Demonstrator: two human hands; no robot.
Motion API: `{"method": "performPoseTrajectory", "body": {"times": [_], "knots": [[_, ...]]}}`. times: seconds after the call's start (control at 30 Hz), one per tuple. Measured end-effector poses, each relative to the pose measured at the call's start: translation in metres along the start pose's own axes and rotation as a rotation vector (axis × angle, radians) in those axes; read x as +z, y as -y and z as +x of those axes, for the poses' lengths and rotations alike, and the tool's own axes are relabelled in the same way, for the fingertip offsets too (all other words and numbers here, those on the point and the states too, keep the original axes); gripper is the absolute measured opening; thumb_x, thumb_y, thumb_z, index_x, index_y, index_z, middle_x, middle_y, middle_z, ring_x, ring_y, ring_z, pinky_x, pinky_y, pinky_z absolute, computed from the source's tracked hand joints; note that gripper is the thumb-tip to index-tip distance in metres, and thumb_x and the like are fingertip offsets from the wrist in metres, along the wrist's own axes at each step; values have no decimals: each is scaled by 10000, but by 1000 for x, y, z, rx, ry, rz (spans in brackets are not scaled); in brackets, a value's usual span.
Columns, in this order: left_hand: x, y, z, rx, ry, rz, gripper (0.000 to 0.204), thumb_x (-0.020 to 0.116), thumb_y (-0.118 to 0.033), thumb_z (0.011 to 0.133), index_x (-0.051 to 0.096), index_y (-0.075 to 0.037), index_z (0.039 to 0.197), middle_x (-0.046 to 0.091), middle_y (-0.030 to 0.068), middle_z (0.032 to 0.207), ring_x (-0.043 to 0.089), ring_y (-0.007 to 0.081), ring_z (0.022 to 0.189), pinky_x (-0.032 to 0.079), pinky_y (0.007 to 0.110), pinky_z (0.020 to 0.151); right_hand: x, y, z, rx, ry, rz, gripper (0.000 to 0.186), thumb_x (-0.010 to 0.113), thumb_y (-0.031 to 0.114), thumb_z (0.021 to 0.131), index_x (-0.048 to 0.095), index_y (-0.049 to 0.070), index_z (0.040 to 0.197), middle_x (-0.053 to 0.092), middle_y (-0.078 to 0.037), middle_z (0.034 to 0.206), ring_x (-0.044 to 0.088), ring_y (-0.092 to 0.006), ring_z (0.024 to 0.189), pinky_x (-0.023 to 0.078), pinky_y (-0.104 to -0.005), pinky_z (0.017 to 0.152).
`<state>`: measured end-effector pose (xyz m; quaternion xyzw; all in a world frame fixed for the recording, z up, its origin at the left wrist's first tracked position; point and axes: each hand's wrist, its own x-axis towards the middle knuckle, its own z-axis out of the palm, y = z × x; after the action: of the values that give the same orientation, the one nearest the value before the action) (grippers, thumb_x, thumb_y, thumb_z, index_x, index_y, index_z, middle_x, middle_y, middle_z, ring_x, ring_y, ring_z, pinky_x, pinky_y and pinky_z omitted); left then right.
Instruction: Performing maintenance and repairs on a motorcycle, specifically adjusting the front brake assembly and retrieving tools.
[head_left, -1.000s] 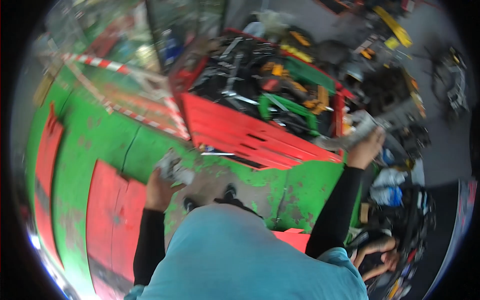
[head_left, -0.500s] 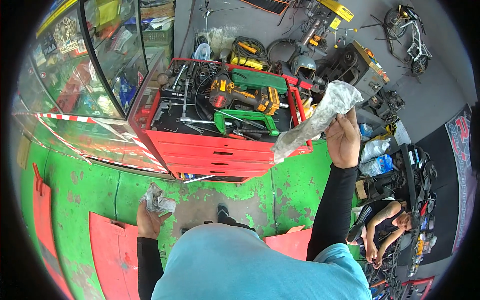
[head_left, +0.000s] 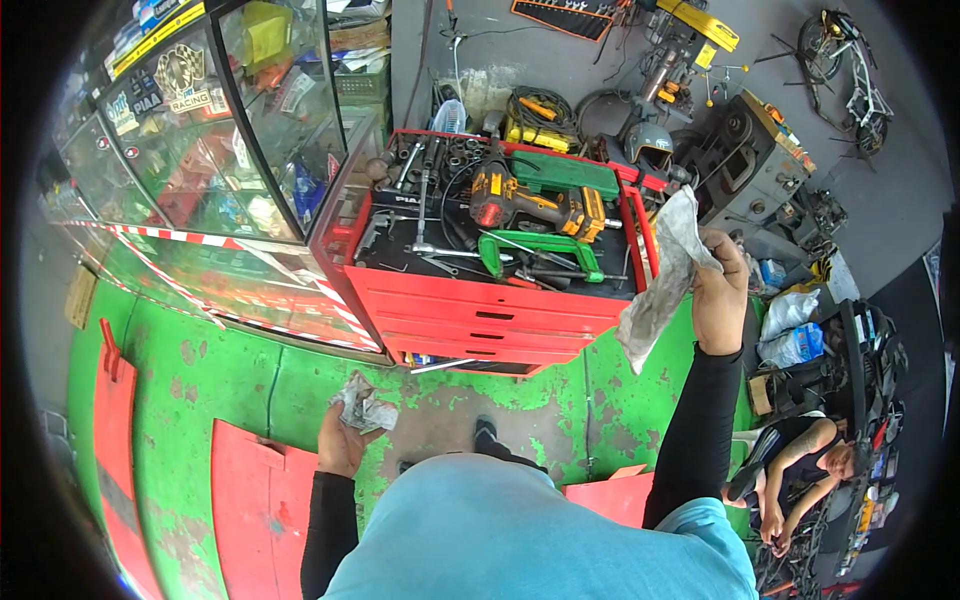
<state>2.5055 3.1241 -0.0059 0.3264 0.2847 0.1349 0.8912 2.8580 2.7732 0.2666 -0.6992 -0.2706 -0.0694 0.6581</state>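
A long, stained grey-white rag hangs from the fingers of my right hand, which are closed on its edge. The cloth droops down and to the left, in front of the right side of the red tool chest. Low on the left, over the green floor, my left hand is closed around a crumpled grey-white rag. On the chest top lie a yellow-and-black cordless impact wrench, a green clamp-like frame, a green case and several sockets and ratchets.
A glass display cabinet with red-white striped tape stands at the left. Red panels lie on the green floor. Behind the chest are a helmet and a grey machine. Another person sits at the lower right.
My right hand has turned and lowered a little, and its rag now hangs more steeply. The view has shifted, so the chest and cabinet appear farther right. Both hands keep their rags.
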Motion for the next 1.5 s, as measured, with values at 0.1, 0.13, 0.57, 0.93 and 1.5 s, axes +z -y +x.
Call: {"method": "performPoseTrajectory", "body": {"times": [0.1, 0.13, 0.57, 0.93, 1.5], "knots": [[13, -3, 0, 42, 51, 63, 587, 367, -431, 1004, 434, -51, 1446, 583, 158, 1369, 572, 357, 1266, 443, 572, 1036, 23, 6, -7, 40, 98, 8, 308, 503, -10, 899, 625, -19, 1181, 666, -17, 1068, 589, -96, 1006, 461, -272, 925], [20, -4, 1, 42, 18, 84, 587, 367, -431, 1004, 434, -51, 1446, 583, 158, 1369, 572, 357, 1266, 443, 572, 1036, 35, 5, -11, 35, 171, -1, 324, 523, -13, 899, 609, -19, 1211, 653, -16, 1096, 588, -109, 1030, 464, -283, 933], [60, 35, 50, 295, 21, 550, 539, 632, -138, 949, 447, -71, 1450, 539, 84, 1375, 529, 218, 1260, 542, 424, 909, 234, -87, -146, -206, 652, -254, 594, 663, 290, 920, 467, -19, 1388, 493, -272, 1366, 521, -395, 1256, 430, -432, 1054], [-180, 92, -114, -422, -605, 551, 250, 694, -176, 878, 530, -148, 1064, 583, 56, 840, 614, 192, 704, 509, 371, 540, 197, -327, -208, 1310, 4, 862, 311, 558, 314, 930, 545, 158, 1199, 607, -36, 1168, 604, -234, 1036, 465, -456, 837], [-275, 89, -263, -591, -900, 1354, 375, 821, -137, 624, 699, 23, 941, 727, 193, 849, 718, 308, 826, 563, 426, 741, 258, -411, -213, 1273, -581, 1117, 964, 250, 825, 900, 201, 147, 1583, 300, -166, 1600, 300, -378, 1469, 165, -613, 1166]]}}
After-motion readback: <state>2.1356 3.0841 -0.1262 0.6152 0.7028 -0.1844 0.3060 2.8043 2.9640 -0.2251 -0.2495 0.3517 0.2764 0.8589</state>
